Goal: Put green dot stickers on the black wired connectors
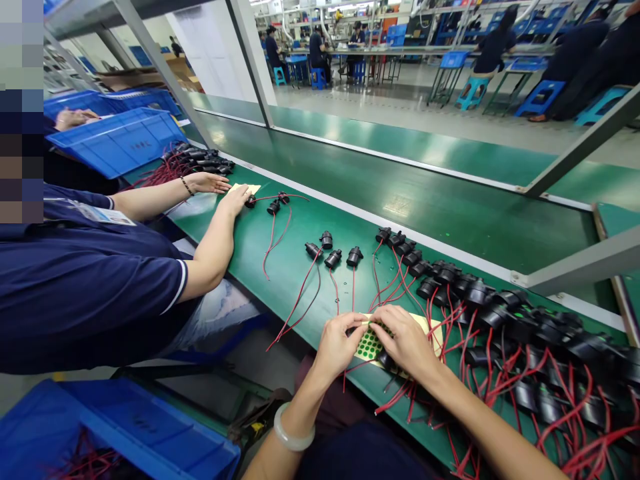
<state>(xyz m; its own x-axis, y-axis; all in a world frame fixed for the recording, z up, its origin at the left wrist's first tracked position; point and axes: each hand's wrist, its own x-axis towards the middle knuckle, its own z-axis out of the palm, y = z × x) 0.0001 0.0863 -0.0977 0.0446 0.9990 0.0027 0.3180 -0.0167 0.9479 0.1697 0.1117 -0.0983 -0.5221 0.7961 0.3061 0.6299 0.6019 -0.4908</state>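
Observation:
A pale yellow sheet of green round stickers [369, 348] lies on the green work surface in front of me. My left hand [336, 343] pinches at the sheet's upper left edge, thumb and forefinger together. Over the sheet, my right hand [409, 337] is closed, its thumb and forefinger almost touching the left fingertips. A bit of green shows between the two hands, too small to make out clearly. Under my right hand a black cylindrical part [386, 360] with wires is partly hidden. Another yellow sheet [434, 333] sticks out behind that hand.
Many black wired parts [500, 313] are heaped at right, red wires trailing over the front edge. Several lie ahead, including a single black part [355, 256]. A co-worker's hand [237, 199] works at left. Blue bins [115, 140] stand beyond; a metal post [585, 260] rises at right.

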